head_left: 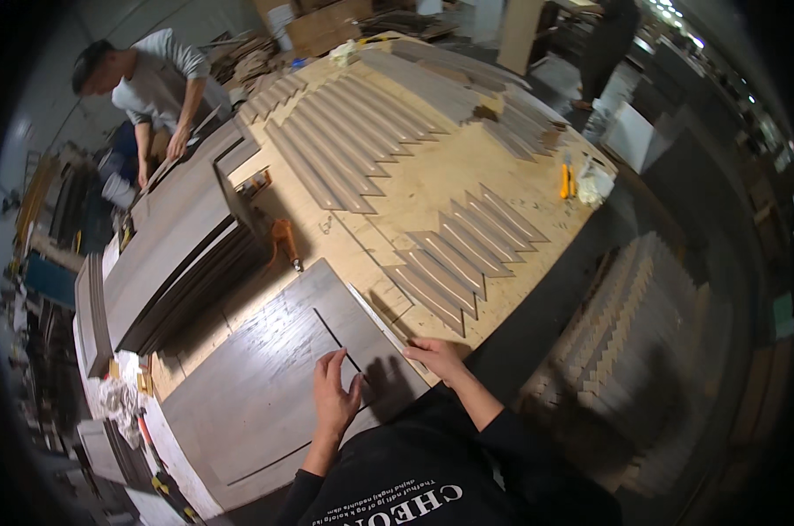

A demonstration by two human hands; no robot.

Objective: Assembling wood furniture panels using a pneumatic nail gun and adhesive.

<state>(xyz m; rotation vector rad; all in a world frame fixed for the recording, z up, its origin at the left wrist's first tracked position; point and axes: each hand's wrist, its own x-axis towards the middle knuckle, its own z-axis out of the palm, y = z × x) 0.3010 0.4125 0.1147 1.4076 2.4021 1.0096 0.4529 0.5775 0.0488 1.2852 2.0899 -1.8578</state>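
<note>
Grey-brown wood makes up the panel [256, 377], which lies flat across the near left corner of the table [423, 171], directly under and beside the person's hands. The left hand [338, 399] is above it toward its right side, beside a dark groove [330, 331], fingers loosely bent, thumb apart, nothing in its grasp; whether the fingertips touch the wood I can't tell from where I stand. The right hand [439, 358] is at the panel's right edge, just in from the table's near edge, with fingers bent at the end of a thin strip [384, 316]; I can't make out whether it pinches that or merely rests there. Close on the far side of the panel, an orange tool [283, 244] and a stack [182, 232] of similar boards along the table's left edge stand in the way. Beyond the right hand, short pointed slats [474, 250] crowd the near edge, and a longer row [348, 136] lies side by side toward the far edge. A yellow cutter [566, 180] sits by the right corner, and a white rag [119, 401] is bunched at the left edge. Across the stack a co-worker [164, 88] bends with both hands on a narrow piece, while more slats are piled [603, 342] off the table's right side.
</note>
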